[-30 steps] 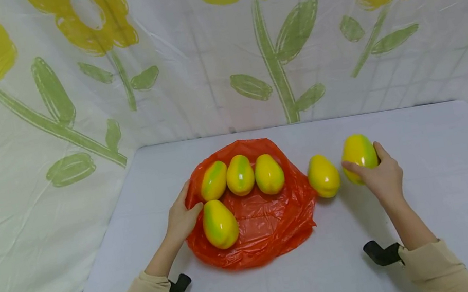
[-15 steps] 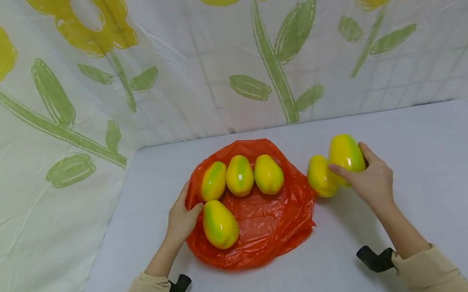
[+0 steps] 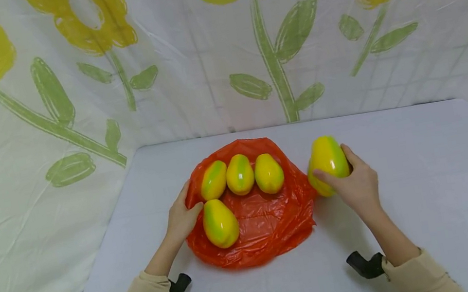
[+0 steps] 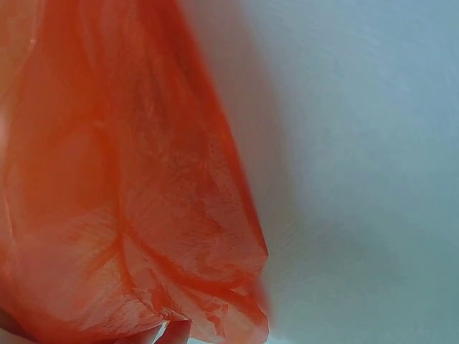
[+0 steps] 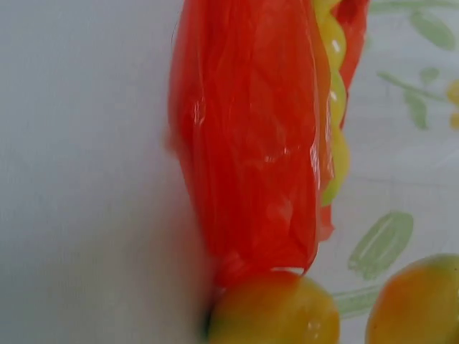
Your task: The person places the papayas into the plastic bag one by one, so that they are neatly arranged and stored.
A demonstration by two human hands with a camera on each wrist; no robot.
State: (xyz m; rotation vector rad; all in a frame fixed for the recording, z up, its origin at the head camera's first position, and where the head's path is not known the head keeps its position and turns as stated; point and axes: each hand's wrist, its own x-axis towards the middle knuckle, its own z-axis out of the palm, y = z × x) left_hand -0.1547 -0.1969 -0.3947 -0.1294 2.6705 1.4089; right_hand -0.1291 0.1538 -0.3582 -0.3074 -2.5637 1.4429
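Note:
A red plastic bag (image 3: 255, 215) lies spread with its mouth up, several yellow-green papayas inside, three in a back row (image 3: 240, 175) and one at the front left (image 3: 220, 223). My left hand (image 3: 182, 219) grips the bag's left rim, thumb over the edge. My right hand (image 3: 357, 186) holds another papaya (image 3: 330, 156) in the air, just right of the bag. Partly hidden behind it, one more papaya (image 3: 322, 190) rests against the bag's right side. In the right wrist view, the held papaya (image 5: 423, 304) appears beside the resting one (image 5: 276, 312).
The table (image 3: 435, 194) has a white cover. A white cloth with painted flowers (image 3: 189, 107) hangs behind it. A black wrist device (image 3: 180, 286) sits below the left sleeve, and a similar one (image 3: 365, 264) by the right sleeve.
My right hand has carried its papaya leftward, toward the bag, and it now overlaps the papaya resting there. The left hand and the bag have stayed in place.

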